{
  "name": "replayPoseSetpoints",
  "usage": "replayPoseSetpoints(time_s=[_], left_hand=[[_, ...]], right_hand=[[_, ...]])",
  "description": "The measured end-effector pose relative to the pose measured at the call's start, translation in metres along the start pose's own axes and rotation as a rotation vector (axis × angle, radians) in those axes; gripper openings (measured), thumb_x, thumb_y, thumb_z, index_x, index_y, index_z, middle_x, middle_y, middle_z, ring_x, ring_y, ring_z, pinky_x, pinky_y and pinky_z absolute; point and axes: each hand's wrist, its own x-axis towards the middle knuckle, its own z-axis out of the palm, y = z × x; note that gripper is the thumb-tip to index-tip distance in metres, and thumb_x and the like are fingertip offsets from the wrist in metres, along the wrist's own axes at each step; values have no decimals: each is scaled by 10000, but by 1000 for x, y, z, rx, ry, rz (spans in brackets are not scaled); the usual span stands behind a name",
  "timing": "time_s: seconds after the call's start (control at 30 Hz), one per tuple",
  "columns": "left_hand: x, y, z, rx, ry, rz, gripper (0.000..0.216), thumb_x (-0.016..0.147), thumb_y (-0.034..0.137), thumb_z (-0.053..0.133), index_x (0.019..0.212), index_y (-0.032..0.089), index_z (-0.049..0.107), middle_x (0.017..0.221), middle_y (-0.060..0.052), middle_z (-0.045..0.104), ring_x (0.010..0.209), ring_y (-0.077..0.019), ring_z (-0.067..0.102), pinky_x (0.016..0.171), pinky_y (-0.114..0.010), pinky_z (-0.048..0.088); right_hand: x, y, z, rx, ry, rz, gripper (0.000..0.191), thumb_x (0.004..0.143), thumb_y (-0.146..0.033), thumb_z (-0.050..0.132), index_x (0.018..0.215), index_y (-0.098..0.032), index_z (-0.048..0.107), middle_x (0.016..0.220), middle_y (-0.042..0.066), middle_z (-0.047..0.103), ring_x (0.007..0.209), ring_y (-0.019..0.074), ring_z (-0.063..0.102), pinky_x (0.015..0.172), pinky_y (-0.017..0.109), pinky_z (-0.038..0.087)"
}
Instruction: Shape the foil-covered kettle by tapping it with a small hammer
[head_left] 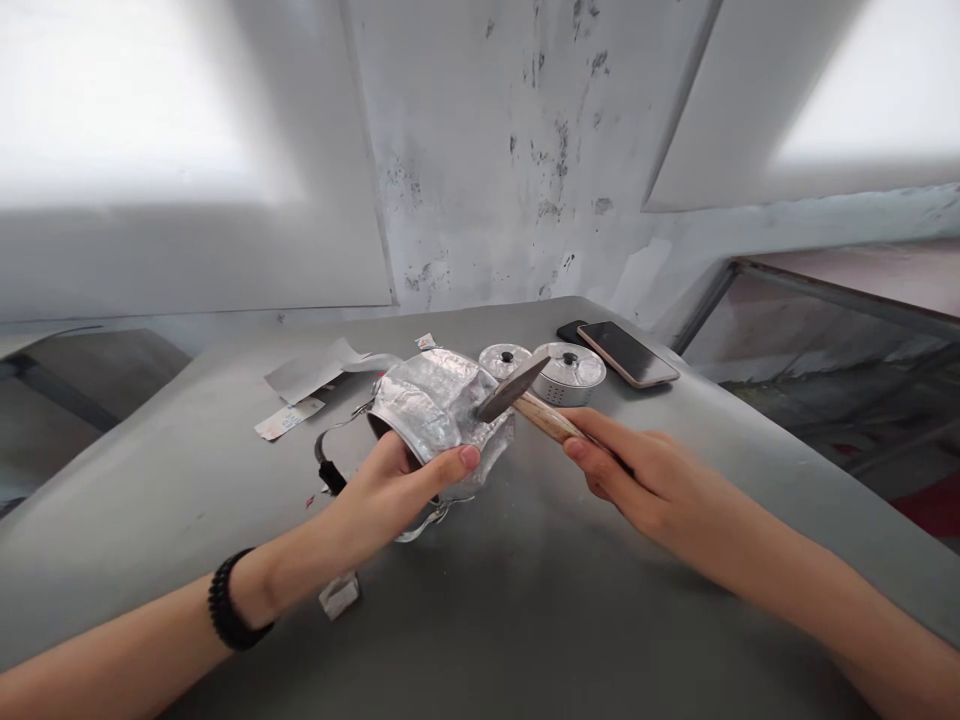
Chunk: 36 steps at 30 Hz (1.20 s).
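Note:
My left hand (401,480) grips a dented-looking silver metal pot (431,395), fingers inside its mouth and thumb pressed on the outer wall. The pot lies tilted on its side, its dark opening toward me, with shiny, crinkled-looking film over its wall. A thin metal handle with a black grip (331,477) hangs from it on the left. In my right hand (637,465) is a hammer (551,415), closed around its wooden handle. The dark, wedge-shaped hammer head lies over the pot's wall; I cannot tell whether it touches.
Two round metal lids with black knobs (506,357) (571,362) stand behind the hammer, the right one on a perforated base. Phones (628,352) lie at the back right. Paper scraps (307,375) lie left, and a small crumpled piece (340,595) near my left wrist. A stained wall borders the grey table (247,520).

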Motion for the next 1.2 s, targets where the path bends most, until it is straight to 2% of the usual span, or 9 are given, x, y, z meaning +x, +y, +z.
replayPoseSetpoints(time_s=[0.17,0.3,0.37,0.53,0.77,0.9,1.0,1.1,1.2], left_hand=[[-2,2,2,103,-20,41,287,962,517,701,1036,242,737,964,-47,683,988,-245,582,798,-298,489],[-4,3,2,86,-2,37,297,965,508,698,1070,234,739,978,-55,683,975,-245,581,825,-308,500],[-5,2,3,80,-40,34,308,966,526,693,1027,225,724,908,-43,659,902,-223,567,776,-297,490],[-6,1,4,22,-21,42,282,968,506,698,1072,243,709,1016,-44,678,933,-217,570,783,-286,478],[-6,3,5,58,-22,1,391,950,591,685,940,201,659,888,-33,593,788,-176,482,690,-291,427],[-6,0,7,43,-42,-8,413,931,604,699,920,199,617,774,9,514,696,-147,414,626,-282,385],[-5,-1,8,32,-30,-8,397,927,583,715,1018,201,657,866,-22,607,756,-166,493,662,-283,429],[-5,-2,6,30,14,-14,411,929,580,713,1132,223,705,1020,-67,687,902,-221,582,720,-297,480],[-5,-1,6,34,28,-7,388,915,593,719,1045,227,733,989,-69,694,943,-243,602,743,-306,496]], right_hand=[[0,-4,-5,98,36,59,399,1108,-567,385,1275,-293,622,654,-54,512,551,143,497,506,257,377],[-4,-5,-5,310,283,37,354,1104,-544,407,1215,-273,606,656,-57,445,500,135,405,432,251,328],[-4,-5,-1,270,377,-4,315,1105,-514,414,1201,-281,604,647,-59,460,480,134,414,427,251,324],[2,-2,9,-71,212,-73,299,1099,-444,419,1205,-281,647,589,-63,519,464,148,493,481,271,368],[-2,-3,6,122,431,-15,298,1099,-503,437,1075,-265,615,644,-51,488,464,130,429,429,253,357],[1,0,10,-66,246,-75,318,1108,-455,421,1222,-275,658,584,-57,521,465,149,510,467,271,380],[1,0,7,-58,226,-53,350,1117,-469,400,1263,-281,655,602,-53,530,473,148,511,466,270,384],[-3,-3,0,95,415,-22,332,1107,-491,431,1215,-273,657,635,-44,528,475,144,495,435,258,391],[-3,-5,0,92,616,-34,307,1102,-461,441,1207,-272,659,624,-40,527,474,154,515,427,262,388]])
